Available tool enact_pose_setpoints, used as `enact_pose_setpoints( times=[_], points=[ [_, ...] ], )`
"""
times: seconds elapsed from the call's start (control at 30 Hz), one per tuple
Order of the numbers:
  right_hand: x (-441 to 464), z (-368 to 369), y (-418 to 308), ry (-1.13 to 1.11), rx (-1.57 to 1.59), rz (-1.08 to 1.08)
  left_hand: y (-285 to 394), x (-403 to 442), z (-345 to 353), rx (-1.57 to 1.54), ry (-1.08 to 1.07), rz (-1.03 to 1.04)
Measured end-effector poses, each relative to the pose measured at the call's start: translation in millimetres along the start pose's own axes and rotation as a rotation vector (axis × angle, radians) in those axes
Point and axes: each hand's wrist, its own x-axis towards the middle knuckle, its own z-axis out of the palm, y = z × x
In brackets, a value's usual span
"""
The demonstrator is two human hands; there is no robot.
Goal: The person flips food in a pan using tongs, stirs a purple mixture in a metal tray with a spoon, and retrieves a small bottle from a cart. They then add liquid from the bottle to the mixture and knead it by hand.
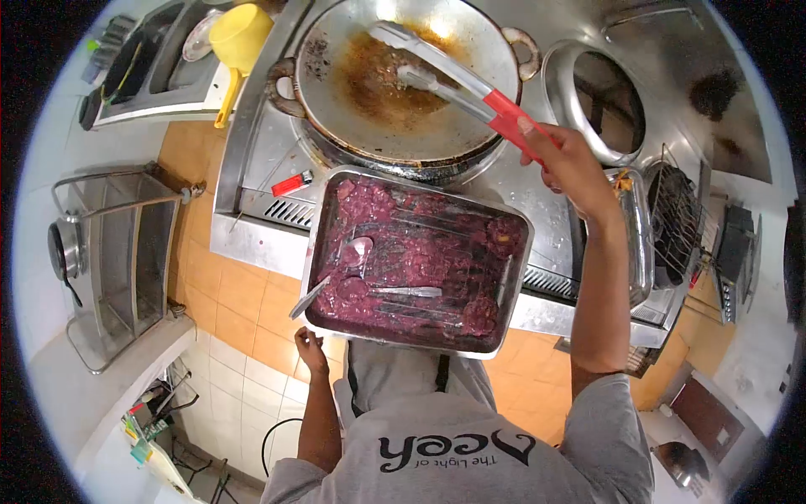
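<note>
My right hand (571, 168) grips the red handle of metal tongs (453, 71). Their two arms are spread apart over a large wok (395, 151) with a little brown, oily residue in it. Below the wok, a metal tray (525, 277) extends past the stove's front edge. Wet, dark purple-red food (403, 252) is smeared across it, with thicker lumps near the corners. A spoon (357, 250) and another metal utensil (411, 291) lie in the food. My left hand (312, 350) is just below the tray's near left corner, fingers curled; what they hold, if anything, is unclear.
A red lighter (292, 183) lies on the steel stove top left of the tray. To the right are an uncovered burner ring (596, 101), another metal tray (642, 244) and a wire grill rack (672, 210). A yellow dipper (239, 38) sits at the upper left. A metal rack (126, 260) stands left.
</note>
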Motion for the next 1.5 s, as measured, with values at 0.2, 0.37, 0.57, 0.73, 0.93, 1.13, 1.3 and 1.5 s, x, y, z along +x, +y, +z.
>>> enact_pose_setpoints(
  times=[0.2, 0.37, 0.57, 0.73, 0.93, 1.13, 1.3, 1.5],
  points=[
    [-43, -11, -5, 0.028, 0.055, -0.037, 1, 1, -24, -0.134, 0.074, 0.118],
    [-89, -18, 26, 0.150, -0.079, -0.124, 13, -12, -36, -0.099, 0.096, 0.005],
    [-134, 10, 70, 0.420, -0.055, -0.245, 1, 1, -35, 0.025, 0.024, -0.012],
    [-138, 13, 91, 0.567, -0.220, -0.382, 12, 17, -19, 0.014, -0.059, -0.039],
    [-108, 19, 97, 0.595, -0.343, -0.534, 46, 17, 11, 0.005, -0.139, -0.058],
    [-37, 1, 92, 0.355, -0.010, -0.260, 25, 5, 14, -0.003, -0.113, -0.070],
    [13, -30, 75, 0.219, -0.102, -0.156, -1, -13, -8, -0.139, 0.002, -0.128],
    [18, -28, 43, 0.015, 0.076, -0.032, -63, -19, -27, -0.216, 0.059, -0.012]
  ],
)
